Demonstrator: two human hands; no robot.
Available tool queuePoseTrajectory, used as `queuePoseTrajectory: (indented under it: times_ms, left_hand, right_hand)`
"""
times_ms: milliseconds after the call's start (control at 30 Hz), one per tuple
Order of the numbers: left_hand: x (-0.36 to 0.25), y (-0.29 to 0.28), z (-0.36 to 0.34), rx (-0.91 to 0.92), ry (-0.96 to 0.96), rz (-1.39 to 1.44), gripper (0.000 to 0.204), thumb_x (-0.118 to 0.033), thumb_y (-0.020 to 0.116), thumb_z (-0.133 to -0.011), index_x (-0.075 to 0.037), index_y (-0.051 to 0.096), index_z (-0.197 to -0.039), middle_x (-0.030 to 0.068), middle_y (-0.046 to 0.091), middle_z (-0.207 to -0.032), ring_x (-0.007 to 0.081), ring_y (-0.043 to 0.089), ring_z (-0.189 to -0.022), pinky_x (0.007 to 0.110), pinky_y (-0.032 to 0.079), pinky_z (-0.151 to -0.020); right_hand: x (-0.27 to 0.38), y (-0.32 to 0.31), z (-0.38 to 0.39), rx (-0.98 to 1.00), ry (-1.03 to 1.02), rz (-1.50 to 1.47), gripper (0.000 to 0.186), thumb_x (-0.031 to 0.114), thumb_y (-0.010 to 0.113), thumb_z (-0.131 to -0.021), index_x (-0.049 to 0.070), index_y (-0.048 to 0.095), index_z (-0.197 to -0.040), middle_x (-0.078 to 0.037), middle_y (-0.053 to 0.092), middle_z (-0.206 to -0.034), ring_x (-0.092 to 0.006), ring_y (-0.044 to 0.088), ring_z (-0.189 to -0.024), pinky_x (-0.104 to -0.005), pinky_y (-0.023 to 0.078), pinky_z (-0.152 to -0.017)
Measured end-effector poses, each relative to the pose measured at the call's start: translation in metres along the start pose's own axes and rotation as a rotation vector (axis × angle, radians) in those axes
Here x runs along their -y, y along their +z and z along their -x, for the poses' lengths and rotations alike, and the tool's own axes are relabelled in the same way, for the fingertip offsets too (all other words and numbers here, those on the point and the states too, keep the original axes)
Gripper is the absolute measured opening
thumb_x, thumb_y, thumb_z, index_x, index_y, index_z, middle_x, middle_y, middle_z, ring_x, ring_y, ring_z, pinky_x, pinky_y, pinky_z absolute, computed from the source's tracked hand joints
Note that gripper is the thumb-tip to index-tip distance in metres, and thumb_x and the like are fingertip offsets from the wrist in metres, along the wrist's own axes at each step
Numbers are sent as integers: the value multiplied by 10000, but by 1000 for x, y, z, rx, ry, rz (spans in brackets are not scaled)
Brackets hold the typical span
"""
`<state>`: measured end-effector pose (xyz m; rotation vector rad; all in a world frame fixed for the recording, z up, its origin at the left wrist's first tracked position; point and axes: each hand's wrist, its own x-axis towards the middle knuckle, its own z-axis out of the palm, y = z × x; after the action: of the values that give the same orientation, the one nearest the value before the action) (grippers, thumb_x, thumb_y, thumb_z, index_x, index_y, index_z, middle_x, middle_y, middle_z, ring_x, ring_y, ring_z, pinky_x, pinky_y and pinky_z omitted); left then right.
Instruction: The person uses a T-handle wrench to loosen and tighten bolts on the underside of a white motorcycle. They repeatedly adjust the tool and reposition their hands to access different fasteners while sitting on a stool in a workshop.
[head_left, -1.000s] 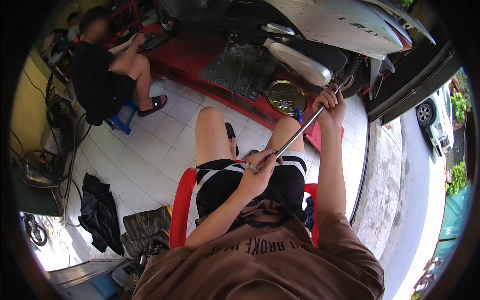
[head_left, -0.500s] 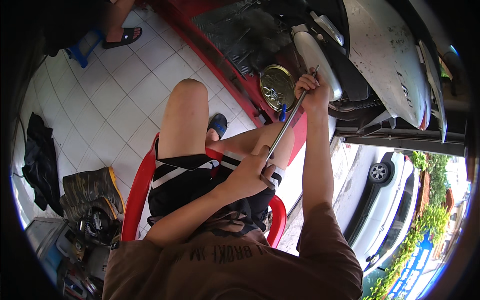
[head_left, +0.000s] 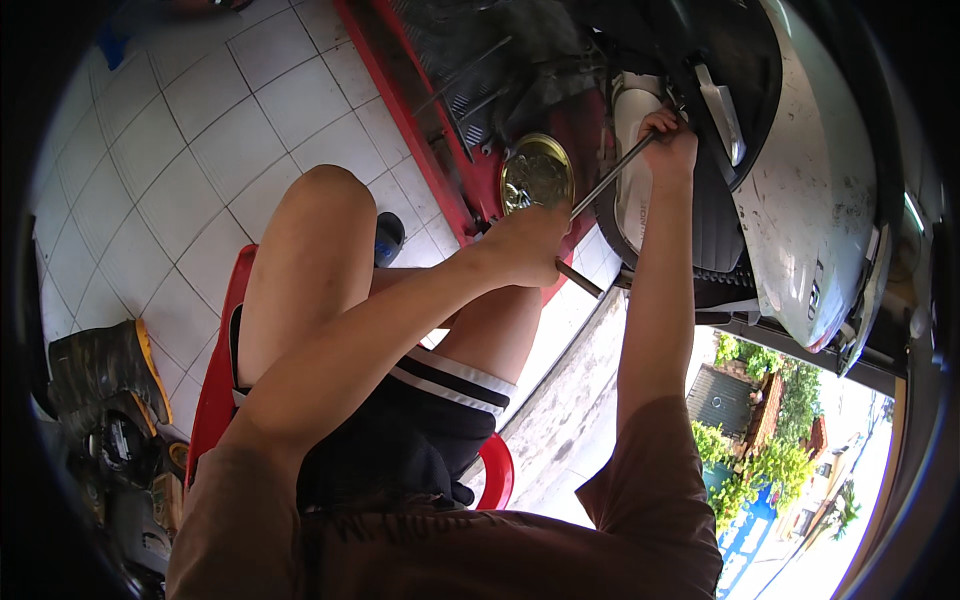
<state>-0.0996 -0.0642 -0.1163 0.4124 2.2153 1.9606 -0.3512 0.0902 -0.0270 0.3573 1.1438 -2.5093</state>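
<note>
My left hand (head_left: 525, 240) is closed on the near end of a long steel bar (head_left: 612, 180), whose short crosspiece (head_left: 578, 277) sticks out below it. Higher up, my right hand (head_left: 668, 142) grips the bar's far part, among the parts beside the motorcycle's silver exhaust cover (head_left: 633, 215); the bar's far tip is hard to make out there. A round gold-coloured tray (head_left: 540, 165) of small metal pieces lies just beyond my left hand. The scuffed pale body panel (head_left: 800, 230) of the motorcycle fills the upper right.
A red lift platform (head_left: 385, 90) with loose tools runs along the tiled floor (head_left: 170, 170). I sit on a red plastic chair (head_left: 495, 475). Boots (head_left: 105, 370) stand at left. A blue stool (head_left: 110, 40) shows top left. An open doorway shows greenery (head_left: 770, 470) outside.
Both hands and the bar have moved forward toward the motorcycle, my left arm reaching farther out. My view has swung right and closer to the motorcycle; the co-worker has mostly left view.
</note>
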Motion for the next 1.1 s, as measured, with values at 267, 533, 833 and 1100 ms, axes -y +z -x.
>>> queuePoseTrajectory:
  times_ms: [267,533,833,1100]
  left_hand:
    - [9,-10,-9,-36,0,-10,434,-56,608,-733,92,450,-1109,244,613,-739,409,634,-769,450,510,-685]
    - [1,13,-28,-105,42,182,418,-30,607,-664,146,468,-1017,288,601,-715,431,638,-731,457,528,-695]
    - [3,8,-26,-117,45,70,404,-28,622,-636,131,479,-978,280,605,-708,427,641,-733,455,532,-695]
    - [9,-2,-25,-106,54,-61,429,-47,648,-651,105,474,-1012,245,616,-700,413,644,-724,452,525,-670]
  right_hand:
    - [-13,9,-25,-72,3,57,279,195,368,-975,-47,506,-964,-11,462,-670,-89,485,-534,-206,416,-496]
    - [-5,7,-35,-80,109,93,333,258,404,-965,-34,553,-908,6,483,-619,-66,496,-532,-188,426,-466]
    - [-6,6,-33,-74,106,50,381,304,405,-958,-40,564,-913,10,470,-605,-64,457,-480,-188,387,-437]
    - [-5,11,-31,-167,77,130,379,342,458,-943,-12,556,-856,34,403,-531,-47,342,-384,-185,271,-381]
